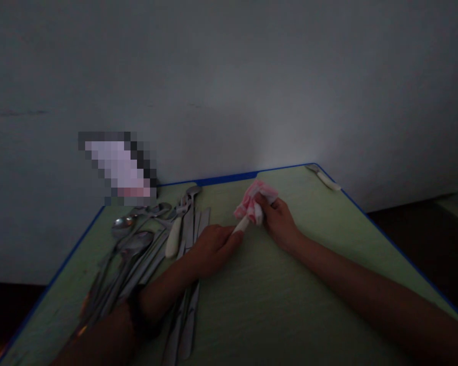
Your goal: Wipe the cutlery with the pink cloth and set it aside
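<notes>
Bordering the green tabletop [275, 295] beyond the fingers, a blue edge [226, 178] runs close to the grey wall [229, 81] and slants down at either side; the widest stretch of surface for moving spreads to the right of the fingers and on their near side. Beyond the right fingers, by the far right corner, rests a pale-handled utensil [327, 181], its head too dim to identify. Left of the fingers, flat strips of metal cutlery [189, 330], a round-bowled spoon [122, 225] and an off-white handle [173, 239] lie heaped, some passing beneath the left forearm [168, 284]. Past that heap, a pixelated patch [118, 168] masks any lettering. The left hand [216, 249] has its fingers curled around a cream-handled utensil [241, 225], which angles up and right from them; the right hand [280, 218] pinches a pink-and-white cloth [248, 203] bunched about its far end, hiding it.
</notes>
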`<act>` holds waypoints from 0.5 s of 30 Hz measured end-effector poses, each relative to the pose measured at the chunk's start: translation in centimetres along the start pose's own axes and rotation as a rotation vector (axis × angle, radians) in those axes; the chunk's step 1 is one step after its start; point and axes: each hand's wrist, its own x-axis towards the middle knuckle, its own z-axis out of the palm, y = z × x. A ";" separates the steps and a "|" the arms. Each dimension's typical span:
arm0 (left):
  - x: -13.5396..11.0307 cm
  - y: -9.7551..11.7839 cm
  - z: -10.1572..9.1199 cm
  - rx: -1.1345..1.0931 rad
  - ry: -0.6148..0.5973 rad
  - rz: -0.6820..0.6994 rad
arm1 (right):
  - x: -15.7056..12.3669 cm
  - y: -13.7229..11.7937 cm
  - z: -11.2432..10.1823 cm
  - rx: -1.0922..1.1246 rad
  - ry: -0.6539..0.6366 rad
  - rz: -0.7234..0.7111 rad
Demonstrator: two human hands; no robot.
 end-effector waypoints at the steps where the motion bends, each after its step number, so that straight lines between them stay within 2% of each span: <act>1: 0.0 0.0 0.0 -0.023 0.000 -0.006 | 0.0 -0.1 0.1 0.014 0.033 -0.019; 3: 0.1 0.0 -0.1 -0.057 -0.005 -0.011 | -0.1 -0.3 0.4 0.071 0.083 -0.019; 7: 0.1 -0.1 -0.2 -0.093 -0.026 -0.008 | 0.1 -1.1 0.8 0.234 0.084 0.087; 15: 0.0 -0.3 0.0 -0.168 0.020 -0.058 | 0.3 -1.4 0.4 0.213 -0.135 0.119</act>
